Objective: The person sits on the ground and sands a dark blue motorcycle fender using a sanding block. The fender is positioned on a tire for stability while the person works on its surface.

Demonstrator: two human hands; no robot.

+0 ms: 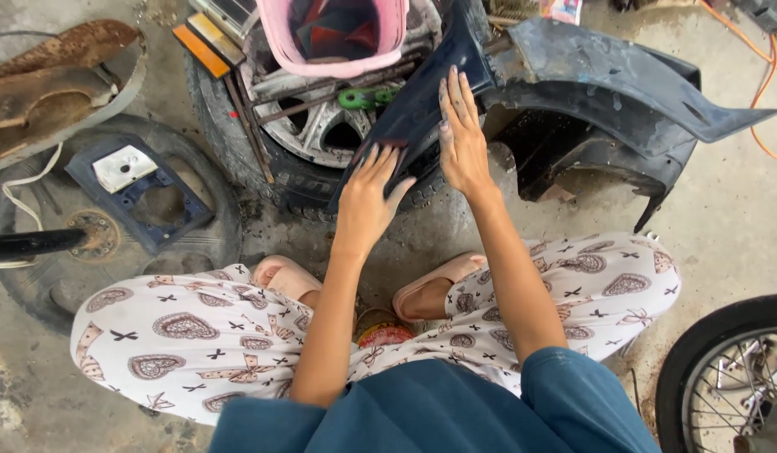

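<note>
Landmark: car wheel point(321, 126). Dark blue fender panel point(589, 84) leans across its right side. Left hand point(367, 197) presses what looks like a dark sanding sheet point(387, 151) on the panel's lower edge; right hand point(461, 138) lies flat just right. Pink bucket point(334, 38) sits atop the wheel.
</note>
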